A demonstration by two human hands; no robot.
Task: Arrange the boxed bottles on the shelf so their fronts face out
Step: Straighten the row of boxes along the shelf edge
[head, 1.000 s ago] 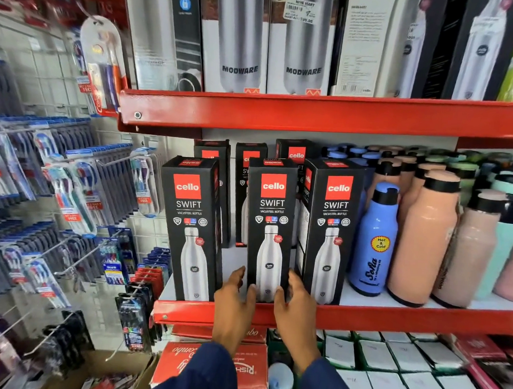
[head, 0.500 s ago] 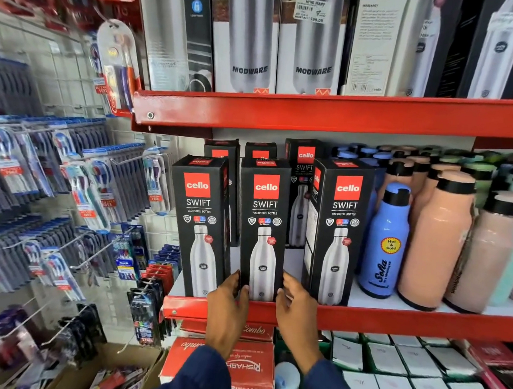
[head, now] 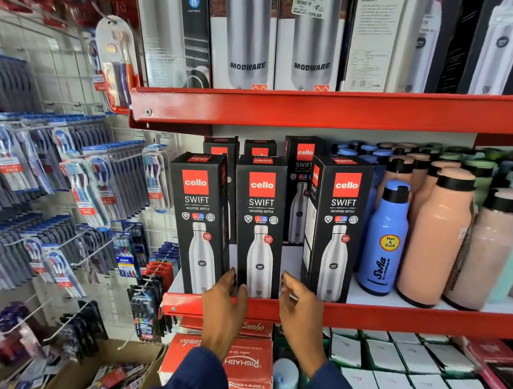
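Note:
Three black Cello Swift boxes stand along the front of the red shelf (head: 391, 319), all with their fronts facing out. The left box (head: 199, 221) and the middle box (head: 259, 224) stand close together, and a gap separates them from the right box (head: 338, 228), which is turned slightly. My left hand (head: 224, 305) grips the middle box's lower left corner, thumb on its front. My right hand (head: 298, 303) presses its fingertips against the lower right edge. More Cello boxes (head: 301, 190) stand in the row behind, partly hidden.
Loose bottles fill the shelf's right side, with a blue bottle (head: 385, 239) and a peach bottle (head: 437, 239) nearest. Modware boxes (head: 248, 36) sit on the upper shelf. Toothbrush packs (head: 71, 184) hang on the left. Red cartons (head: 249, 363) and white boxes (head: 404, 359) lie below.
Both hands slid the middle box left, close to the left box, which opened a gap to the right box. The view has shifted slightly.

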